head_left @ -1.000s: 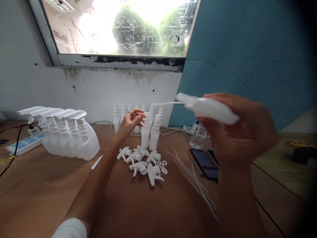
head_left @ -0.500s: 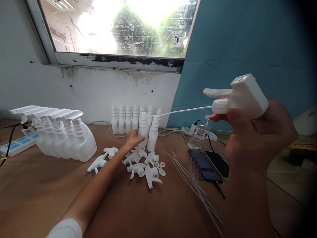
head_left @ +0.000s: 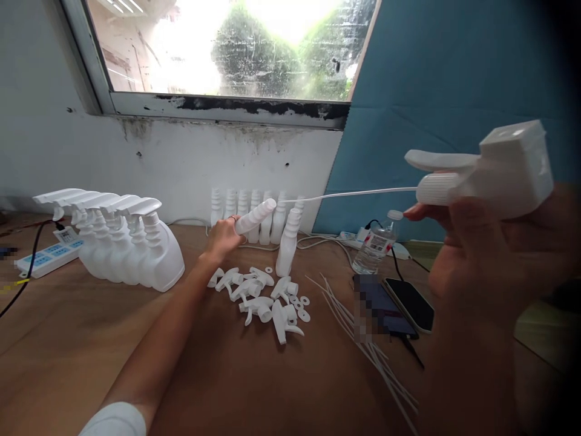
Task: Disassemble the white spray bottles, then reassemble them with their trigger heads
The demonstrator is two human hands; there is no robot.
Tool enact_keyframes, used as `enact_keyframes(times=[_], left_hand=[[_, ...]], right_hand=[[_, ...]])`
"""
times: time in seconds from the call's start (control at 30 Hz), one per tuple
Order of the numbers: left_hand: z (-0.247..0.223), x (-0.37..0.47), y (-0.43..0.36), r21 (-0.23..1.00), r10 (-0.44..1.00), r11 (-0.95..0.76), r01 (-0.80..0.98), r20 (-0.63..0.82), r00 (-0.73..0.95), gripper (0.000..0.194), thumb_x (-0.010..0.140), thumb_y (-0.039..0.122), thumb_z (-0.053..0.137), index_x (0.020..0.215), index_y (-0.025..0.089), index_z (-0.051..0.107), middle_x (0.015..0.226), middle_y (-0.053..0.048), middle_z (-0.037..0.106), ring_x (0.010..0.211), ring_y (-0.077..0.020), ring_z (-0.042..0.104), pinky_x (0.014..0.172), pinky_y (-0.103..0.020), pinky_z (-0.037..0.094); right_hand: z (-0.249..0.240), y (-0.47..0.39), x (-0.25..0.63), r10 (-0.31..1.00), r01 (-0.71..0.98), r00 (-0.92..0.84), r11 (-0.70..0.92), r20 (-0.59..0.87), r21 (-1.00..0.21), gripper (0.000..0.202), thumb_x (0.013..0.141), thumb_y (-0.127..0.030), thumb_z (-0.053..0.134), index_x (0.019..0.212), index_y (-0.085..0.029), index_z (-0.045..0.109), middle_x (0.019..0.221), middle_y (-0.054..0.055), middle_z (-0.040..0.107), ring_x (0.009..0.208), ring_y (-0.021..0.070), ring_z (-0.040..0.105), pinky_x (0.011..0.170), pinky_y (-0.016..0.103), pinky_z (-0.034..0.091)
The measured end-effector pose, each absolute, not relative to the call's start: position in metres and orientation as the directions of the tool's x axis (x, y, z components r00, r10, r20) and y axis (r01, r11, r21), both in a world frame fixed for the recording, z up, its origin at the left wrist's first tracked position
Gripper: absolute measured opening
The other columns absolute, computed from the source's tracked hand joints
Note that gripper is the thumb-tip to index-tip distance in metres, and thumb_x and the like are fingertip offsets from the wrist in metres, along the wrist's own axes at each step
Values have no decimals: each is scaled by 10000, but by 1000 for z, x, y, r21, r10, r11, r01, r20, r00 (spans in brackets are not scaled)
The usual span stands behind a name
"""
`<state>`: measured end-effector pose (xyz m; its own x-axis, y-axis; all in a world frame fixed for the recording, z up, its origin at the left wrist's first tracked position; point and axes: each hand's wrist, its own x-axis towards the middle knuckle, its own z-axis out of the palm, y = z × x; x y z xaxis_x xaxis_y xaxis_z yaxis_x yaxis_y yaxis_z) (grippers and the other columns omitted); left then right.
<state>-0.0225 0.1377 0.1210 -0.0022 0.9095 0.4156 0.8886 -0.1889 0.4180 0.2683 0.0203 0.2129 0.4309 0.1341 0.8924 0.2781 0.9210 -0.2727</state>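
My right hand [head_left: 490, 254] is closed around a white trigger sprayer head [head_left: 503, 172], held up at the right. A thin white dip tube [head_left: 349, 195] runs leftward from its collar. My left hand [head_left: 223, 239] grips a white spray bottle [head_left: 255, 219], tilted so its neck points up and right. The tube's far end lies close to that neck; whether it is inside I cannot tell. Another white bottle [head_left: 287, 245] stands upright just to the right. In front of the bottles lies a pile of loose sprayer heads [head_left: 254, 293], with several small white washers [head_left: 303, 309] beside it.
Sprayer-topped bottles [head_left: 131, 248] stand in a row at left, beside a power strip [head_left: 52, 254]. More bottles [head_left: 216, 204] line the wall. To the right are loose tubes [head_left: 363, 345], a clear water bottle [head_left: 374, 245] and two phones [head_left: 411, 303].
My left hand has lifted the bottle and tipped it, moving it leftward. The sprayer head in my right hand has shifted right. The view has turned slightly.
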Motion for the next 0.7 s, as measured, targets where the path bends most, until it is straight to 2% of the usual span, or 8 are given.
enact_keyframes(times=[0.2, 0.3, 0.37, 0.43, 0.53, 0.6, 0.7], left_hand=[[136, -21, 123, 386, 893, -209, 899, 450, 14, 506, 680, 179, 604, 1181, 249, 638, 894, -51, 717, 837, -253, 663, 660, -275, 469], [148, -18, 108, 435, 900, -276, 857, 431, 71, 519, 666, 153, 604, 1177, 234, 648, 888, -44, 712, 801, -239, 660, 640, -270, 469], [157, -17, 95, 518, 907, -353, 779, 394, 148, 508, 654, 142, 608, 1155, 211, 661, 907, -45, 710, 795, -225, 658, 650, -266, 482], [165, -15, 81, 633, 913, -404, 660, 324, 248, 473, 640, 145, 622, 1108, 187, 678, 960, -52, 707, 817, -215, 659, 661, -261, 500], [174, -12, 62, 774, 895, -364, 518, 137, 424, 448, 623, 166, 651, 1071, 166, 676, 985, -65, 702, 799, -205, 660, 622, -257, 510], [177, -10, 54, 810, 852, -329, 486, 32, 523, 431, 619, 173, 666, 1050, 169, 668, 967, -61, 700, 798, -200, 660, 615, -255, 507], [178, -7, 51, 795, 805, -332, 507, -40, 591, 365, 604, 176, 684, 967, 186, 653, 965, -39, 688, 833, -198, 651, 622, -242, 492]], right_hand=[[211, 15, 258, 162, 268, 372, 924, 914, -273, 170, 652, -192, 792, 755, -169, 659, 742, 0, 595, 604, 177, 640, 480, 361, 538], [208, 14, 254, 257, 250, 310, 907, 915, -339, 165, 676, -178, 785, 811, -180, 691, 762, -7, 610, 640, 165, 640, 532, 350, 552], [205, 12, 252, 340, 238, 261, 884, 903, -402, 177, 692, -191, 788, 846, -189, 703, 775, -9, 616, 694, 158, 634, 590, 338, 554], [203, 9, 249, 442, 244, 196, 843, 875, -480, 159, 723, -198, 780, 865, -195, 709, 788, -9, 624, 733, 140, 618, 641, 306, 533], [201, 3, 243, 583, 269, 64, 771, 810, -577, 131, 777, -228, 752, 901, -216, 713, 839, -13, 644, 783, 114, 602, 701, 258, 500], [201, 0, 240, 666, 266, -37, 726, 745, -635, 146, 792, -268, 742, 929, -231, 709, 881, -12, 651, 819, 117, 610, 705, 242, 504], [201, 0, 236, 744, 226, -155, 667, 650, -710, 193, 802, -340, 727, 955, -226, 699, 909, 8, 658, 823, 141, 640, 687, 261, 549]])
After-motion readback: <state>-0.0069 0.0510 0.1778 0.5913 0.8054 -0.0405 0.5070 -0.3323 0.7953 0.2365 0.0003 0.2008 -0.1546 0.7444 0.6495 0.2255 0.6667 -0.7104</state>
